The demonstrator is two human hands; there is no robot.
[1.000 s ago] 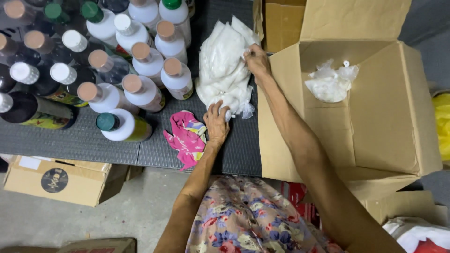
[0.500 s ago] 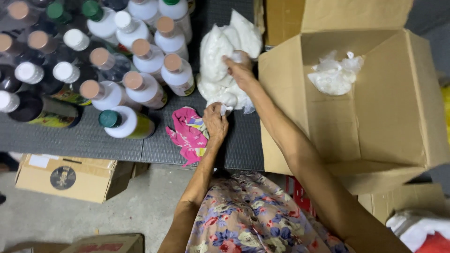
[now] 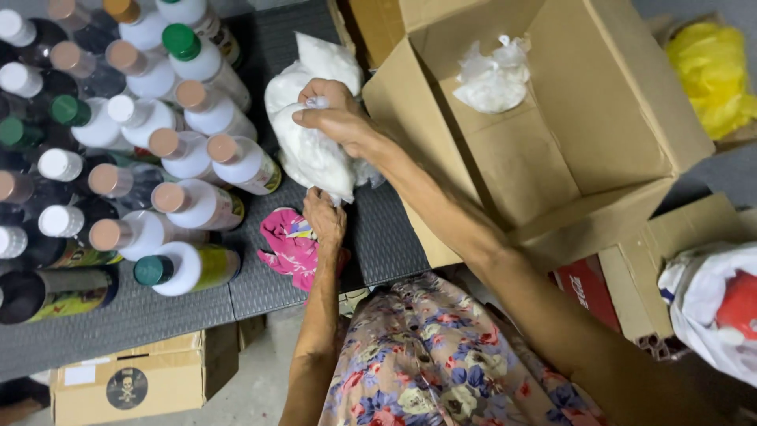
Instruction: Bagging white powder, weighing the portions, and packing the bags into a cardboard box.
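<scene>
On the dark mat, middle: white bag (image 3: 315,142), soft and lumpy, squeezed at the top by right hand (image 3: 335,118), pinched at the bottom by left hand (image 3: 323,221). Just left: crowded bottles (image 3: 189,158). Might bump one over. Right: open box (image 3: 552,134). Near: pink cloth (image 3: 288,244).

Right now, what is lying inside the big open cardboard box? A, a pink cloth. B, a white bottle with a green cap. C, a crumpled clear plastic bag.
C: a crumpled clear plastic bag lies in the open cardboard box, with nothing else visible inside.
</scene>
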